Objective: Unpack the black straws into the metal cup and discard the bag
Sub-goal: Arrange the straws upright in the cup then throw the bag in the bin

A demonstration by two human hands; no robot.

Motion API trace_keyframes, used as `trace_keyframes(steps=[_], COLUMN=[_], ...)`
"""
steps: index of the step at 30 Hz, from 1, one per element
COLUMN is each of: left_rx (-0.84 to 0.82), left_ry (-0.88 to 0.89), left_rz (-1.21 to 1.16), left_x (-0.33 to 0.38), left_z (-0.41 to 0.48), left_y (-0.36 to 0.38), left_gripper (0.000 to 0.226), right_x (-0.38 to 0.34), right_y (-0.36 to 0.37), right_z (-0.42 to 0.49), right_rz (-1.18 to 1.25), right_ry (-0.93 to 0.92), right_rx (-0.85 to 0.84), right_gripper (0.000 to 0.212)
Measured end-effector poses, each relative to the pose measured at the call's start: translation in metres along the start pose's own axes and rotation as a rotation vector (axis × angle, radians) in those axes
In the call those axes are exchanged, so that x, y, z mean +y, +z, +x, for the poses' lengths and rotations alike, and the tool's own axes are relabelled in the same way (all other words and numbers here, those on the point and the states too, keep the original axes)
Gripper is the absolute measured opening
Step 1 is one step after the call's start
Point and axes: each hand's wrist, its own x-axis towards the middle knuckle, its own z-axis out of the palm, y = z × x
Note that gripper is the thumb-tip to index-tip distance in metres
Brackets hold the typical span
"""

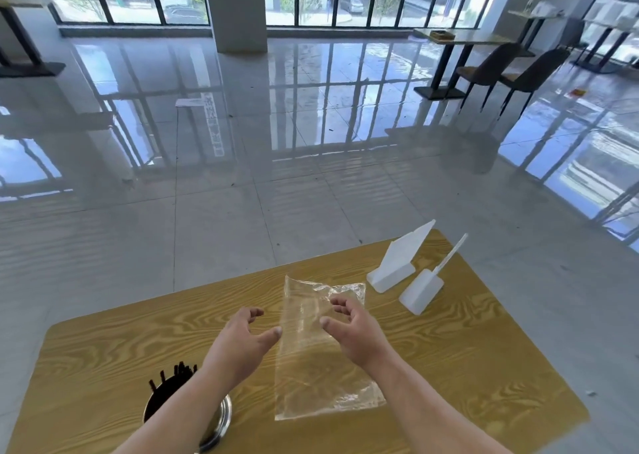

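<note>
Straws (pixel 173 375) stand in the metal cup (pixel 221 419) at my near left. I hold both hands, left (pixel 242 341) and right (pixel 349 332), spread, gripping nothing, over the flat bag (pixel 311 377).

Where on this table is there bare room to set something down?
Bare wood lies left of the bag, beyond the cup, and along the right edge of the table below the white stands. The far right corner is crowded.

Wood-grain table (pixel 449 367), two white plastic sign holders (pixel 397 263) (far right corner), dark chairs (pixel 511 69) beyond, glossy tiled floor (pixel 242 177)
</note>
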Motion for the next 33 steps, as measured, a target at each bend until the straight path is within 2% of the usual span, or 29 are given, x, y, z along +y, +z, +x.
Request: trace_keyframes(steps=[20, 26, 33], left_rx=[-0.101, -0.131, -0.104], left_ry=[-0.276, -0.403, -0.475], left_rz=[0.006, -0.203, -0.197], left_x=[-0.032, -0.041, -0.038], left_z=[0.050, 0.057, 0.061], left_y=[0.085, 0.097, 0.107], left_gripper=[0.086, 0.090, 0.076], right_x=[0.106, 0.136, 0.154], right_y=[-0.035, -0.038, -0.038], right_z=[0.033, 0.049, 0.061], right_rz=[0.047, 0.080, 0.161], right_ry=[0.219, 0.290, 0.394], right_rx=[-0.049, 0.024, 0.030], right_gripper=[0.076, 0.078, 0.072])
